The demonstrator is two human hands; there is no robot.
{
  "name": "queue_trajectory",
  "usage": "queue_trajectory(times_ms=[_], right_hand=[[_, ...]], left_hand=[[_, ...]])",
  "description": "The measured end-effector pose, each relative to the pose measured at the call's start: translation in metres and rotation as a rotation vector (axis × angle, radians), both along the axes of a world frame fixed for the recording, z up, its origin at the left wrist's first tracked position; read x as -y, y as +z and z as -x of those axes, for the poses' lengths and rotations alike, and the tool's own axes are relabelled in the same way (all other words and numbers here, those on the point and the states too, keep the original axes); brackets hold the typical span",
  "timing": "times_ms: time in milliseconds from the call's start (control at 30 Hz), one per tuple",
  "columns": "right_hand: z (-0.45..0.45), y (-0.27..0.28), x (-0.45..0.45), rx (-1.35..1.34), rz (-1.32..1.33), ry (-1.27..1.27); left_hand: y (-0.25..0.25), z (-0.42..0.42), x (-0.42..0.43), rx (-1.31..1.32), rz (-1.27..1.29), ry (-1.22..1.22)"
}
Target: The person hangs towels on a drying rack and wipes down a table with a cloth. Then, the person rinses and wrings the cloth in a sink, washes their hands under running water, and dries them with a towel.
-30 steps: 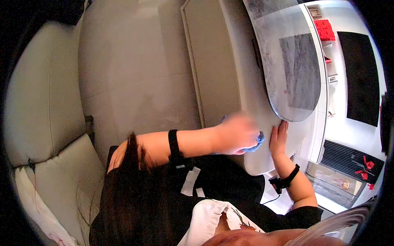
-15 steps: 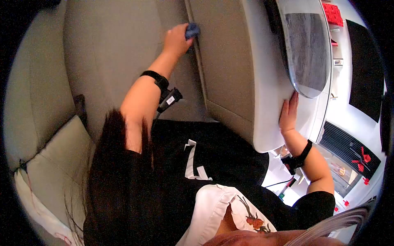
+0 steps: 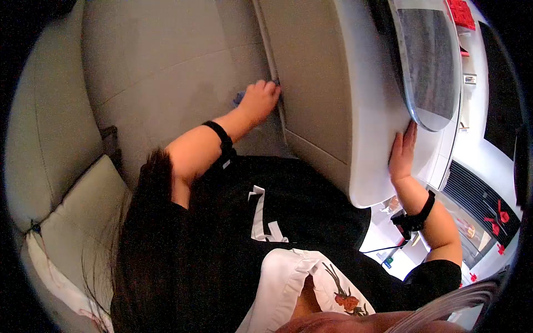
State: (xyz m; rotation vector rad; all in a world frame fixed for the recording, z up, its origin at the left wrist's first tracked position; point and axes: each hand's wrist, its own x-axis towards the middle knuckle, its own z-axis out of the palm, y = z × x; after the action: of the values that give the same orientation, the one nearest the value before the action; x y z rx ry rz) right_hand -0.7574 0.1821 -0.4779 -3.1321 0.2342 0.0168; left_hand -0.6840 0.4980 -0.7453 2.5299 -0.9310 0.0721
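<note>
I have the left hand [image 3: 261, 102] clamped on a blue cloth [image 3: 239, 99] (mostly hidden) beside the armrest [image 3: 369, 144]. The right hand [image 3: 402, 161] lies open on it, near the glass top [image 3: 430, 66].

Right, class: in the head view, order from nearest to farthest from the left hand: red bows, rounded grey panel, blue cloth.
1. Blue cloth, in the left hand
2. Rounded grey panel, to its right
3. Red bows, lower right

I get only scraps of the soft blue cloth [image 3: 239, 99]; the left hand's fingers [image 3: 270, 89] hide the rest. The grey, round-ended glass tabletop [image 3: 430, 66] runs off my top edge, the ruffled white collar [image 3: 275, 280] off the bottom.
</note>
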Motion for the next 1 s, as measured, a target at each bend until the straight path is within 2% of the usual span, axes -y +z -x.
queue_trajectory(times_ms=[200, 333, 467, 533, 567, 700, 800, 1000], right_hand=[[0.002, 0.000, -0.001, -0.005, -0.014, 0.030], [0.009, -0.002, 0.009, -0.040, 0.000, 0.020], [0.009, 0.000, -0.007, -0.004, -0.130, -0.034], [0.009, 0.007, -0.014, -0.087, -0.092, -0.013], [0.011, 0.008, -0.011, -0.137, -0.063, -0.021], [0.013, 0.012, -0.018, -0.163, -0.088, 0.010], [0.024, 0.005, -0.010, -0.187, -0.153, -0.049], [0.012, 0.016, -0.036, -0.137, -0.206, -0.149]], left_hand=[[-0.017, 0.067, 0.011, -0.127, 0.086, -0.290], [-0.013, 0.023, -0.012, -0.034, 0.068, -0.527], [-0.014, -0.047, -0.039, 0.013, 0.010, -0.350], [-0.014, -0.079, -0.052, 0.023, 0.001, -0.339], [-0.021, -0.094, -0.055, 0.086, 0.024, -0.254], [-0.017, -0.162, -0.071, -0.052, -0.013, 0.009], [-0.017, -0.213, -0.080, -0.029, -0.040, 0.154], [-0.018, -0.289, -0.095, -0.020, -0.091, 0.273]])
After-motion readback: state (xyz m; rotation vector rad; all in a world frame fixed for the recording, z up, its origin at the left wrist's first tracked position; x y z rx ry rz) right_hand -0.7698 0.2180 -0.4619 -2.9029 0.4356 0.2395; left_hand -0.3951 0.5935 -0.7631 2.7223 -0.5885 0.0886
